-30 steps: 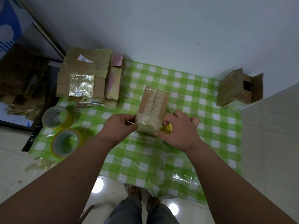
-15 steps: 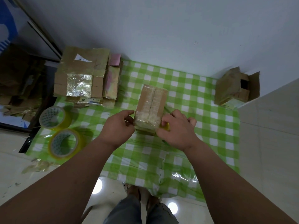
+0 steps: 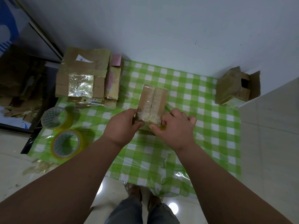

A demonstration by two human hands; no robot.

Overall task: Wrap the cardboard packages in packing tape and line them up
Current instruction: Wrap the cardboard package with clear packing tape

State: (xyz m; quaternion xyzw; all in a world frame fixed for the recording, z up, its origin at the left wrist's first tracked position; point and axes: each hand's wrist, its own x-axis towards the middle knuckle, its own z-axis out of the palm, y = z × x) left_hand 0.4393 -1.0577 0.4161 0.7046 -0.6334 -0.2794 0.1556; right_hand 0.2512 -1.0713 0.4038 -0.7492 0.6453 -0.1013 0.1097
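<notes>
Here, a printed label (image 3: 83,59) sits unreadable atop stacked packages (image 3: 84,78).

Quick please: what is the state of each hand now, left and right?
Left hand: closed on the near end of the cardboard package.
Right hand: closed, thumb on the same package; a yellow object shows under its fingers.

Both forearms are showing bare, no sleeves, watches or bands in view. The left hand (image 3: 123,126) and right hand (image 3: 174,129) are wearing no gloves or rings. At bottom centre, grey trousers (image 3: 139,210) are showing, with footwear too dim to identify.
</notes>
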